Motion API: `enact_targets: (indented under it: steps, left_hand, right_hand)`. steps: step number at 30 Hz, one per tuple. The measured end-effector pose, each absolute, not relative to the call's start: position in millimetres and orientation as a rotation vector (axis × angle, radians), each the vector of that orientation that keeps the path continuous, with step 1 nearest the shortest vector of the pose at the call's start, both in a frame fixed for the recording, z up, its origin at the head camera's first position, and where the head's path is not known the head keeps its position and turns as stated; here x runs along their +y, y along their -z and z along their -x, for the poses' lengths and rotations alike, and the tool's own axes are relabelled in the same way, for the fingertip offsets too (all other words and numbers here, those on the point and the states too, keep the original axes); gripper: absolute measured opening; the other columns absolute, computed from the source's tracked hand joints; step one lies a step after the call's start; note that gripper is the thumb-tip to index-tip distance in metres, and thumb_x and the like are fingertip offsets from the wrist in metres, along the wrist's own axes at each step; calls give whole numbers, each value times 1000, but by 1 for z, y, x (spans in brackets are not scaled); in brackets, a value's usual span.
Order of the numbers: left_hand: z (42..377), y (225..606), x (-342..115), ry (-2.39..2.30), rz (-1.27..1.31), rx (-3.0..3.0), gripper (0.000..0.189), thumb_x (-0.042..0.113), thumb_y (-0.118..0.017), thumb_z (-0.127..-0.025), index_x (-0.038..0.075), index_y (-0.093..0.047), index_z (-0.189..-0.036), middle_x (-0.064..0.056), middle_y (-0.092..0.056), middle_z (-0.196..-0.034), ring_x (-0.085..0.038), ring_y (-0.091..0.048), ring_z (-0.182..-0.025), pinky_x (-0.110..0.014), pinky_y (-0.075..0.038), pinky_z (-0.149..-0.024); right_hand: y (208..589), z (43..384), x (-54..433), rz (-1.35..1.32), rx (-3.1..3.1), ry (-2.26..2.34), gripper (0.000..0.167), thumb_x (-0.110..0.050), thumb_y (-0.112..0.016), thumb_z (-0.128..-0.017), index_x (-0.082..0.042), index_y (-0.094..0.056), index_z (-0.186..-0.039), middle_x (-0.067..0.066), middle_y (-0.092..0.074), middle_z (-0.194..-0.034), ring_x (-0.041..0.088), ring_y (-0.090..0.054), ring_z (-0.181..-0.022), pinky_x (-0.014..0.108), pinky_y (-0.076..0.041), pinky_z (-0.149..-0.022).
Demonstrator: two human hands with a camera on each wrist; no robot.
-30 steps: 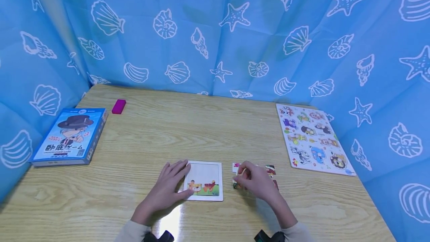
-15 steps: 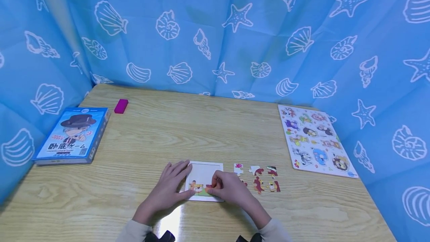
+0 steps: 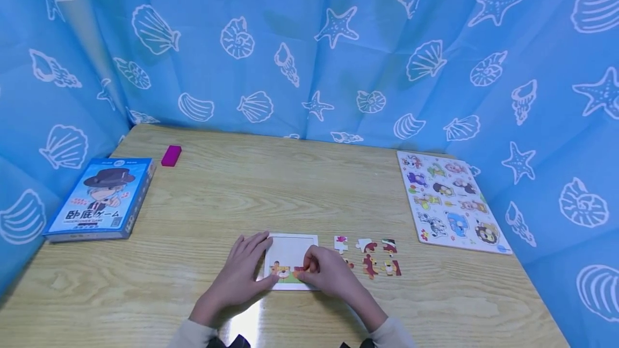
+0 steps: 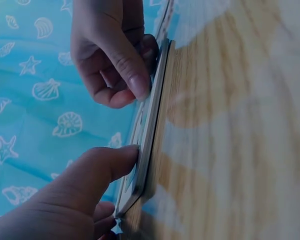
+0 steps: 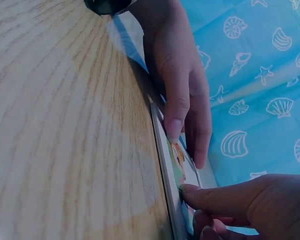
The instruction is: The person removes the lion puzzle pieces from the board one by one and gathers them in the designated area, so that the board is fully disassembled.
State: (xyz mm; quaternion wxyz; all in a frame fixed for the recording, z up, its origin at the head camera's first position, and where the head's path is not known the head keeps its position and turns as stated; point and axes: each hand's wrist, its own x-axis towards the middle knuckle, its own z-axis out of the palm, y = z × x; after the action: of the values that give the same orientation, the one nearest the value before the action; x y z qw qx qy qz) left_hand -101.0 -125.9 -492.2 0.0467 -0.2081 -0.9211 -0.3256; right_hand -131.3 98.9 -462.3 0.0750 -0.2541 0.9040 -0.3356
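A square white puzzle tray (image 3: 290,248) lies on the table, with picture pieces (image 3: 282,272) along its near side. My left hand (image 3: 244,268) rests at its left edge, fingers spread, the thumb (image 4: 125,159) on the near rim. Over the tray's near right part, my right hand (image 3: 332,272) has its thumb and index finger together, pinching a jigsaw piece that the fingers mostly hide. In the right wrist view, the right thumb (image 5: 190,191) touches the picture surface close to the tray's edge. Several loose jigsaw pieces (image 3: 369,266) lie just right of this hand.
An animal puzzle board (image 3: 452,203) lies at the right. On the left are a blue game box (image 3: 101,197) and a small magenta block (image 3: 171,156). A blue shell-patterned curtain (image 3: 290,42) hangs around the wooden table (image 3: 271,181).
My right hand has moved left from the loose pieces to the tray, then stayed there, fingertips at the near side. The left hand has kept its place on the tray's edge.
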Motion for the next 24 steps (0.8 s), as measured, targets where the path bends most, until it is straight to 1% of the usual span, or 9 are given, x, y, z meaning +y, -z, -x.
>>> enact_targets:
  steps: [6,11,14,20,24]
  left_hand:
    - [99,495,-121,888,602,-2792,79,53,-62,-84,-1,-44,-137,-16,-38,-145,-34,-30,-134,-53,-8,-112]
    - [98,497,-119,829,591,-2788,80,55,-62,-83,-1,-44,-137,-18,-38,-144,-34,-31,-133,-53,-9,-111]
    - [99,498,-119,824,590,-2801,82,55,-63,-82,0,-43,-138,-17,-37,-144,-34,-30,-133,-53,-8,-112]
    - [100,497,-118,822,565,-2816,85,55,-64,-81,0,-40,-141,-16,-37,-145,-34,-31,-132,-52,-8,-112]
    - [101,498,-117,805,537,-2820,87,55,-65,-78,0,-40,-141,-15,-38,-143,-34,-32,-131,-51,-9,-112]
  right_hand:
    - [464,129,100,713,2725,1022,32,-14,-81,-74,-7,-53,-89,-2,-45,-76,5,-43,-61,22,-39,-54]
    - [465,128,103,661,2702,1033,37,-16,-80,-75,-5,-54,-98,1,-43,-84,6,-46,-65,23,-41,-58]
    - [465,128,103,656,2689,1038,32,-14,-78,-78,-4,-56,-98,1,-45,-84,7,-46,-66,22,-41,-58]
    - [465,129,103,634,2688,1074,11,-10,-68,-86,-6,-58,-88,1,-47,-84,7,-47,-67,22,-42,-58]
    - [465,130,102,633,2689,1075,7,-8,-65,-88,-7,-59,-86,1,-47,-82,9,-47,-68,23,-42,-57]
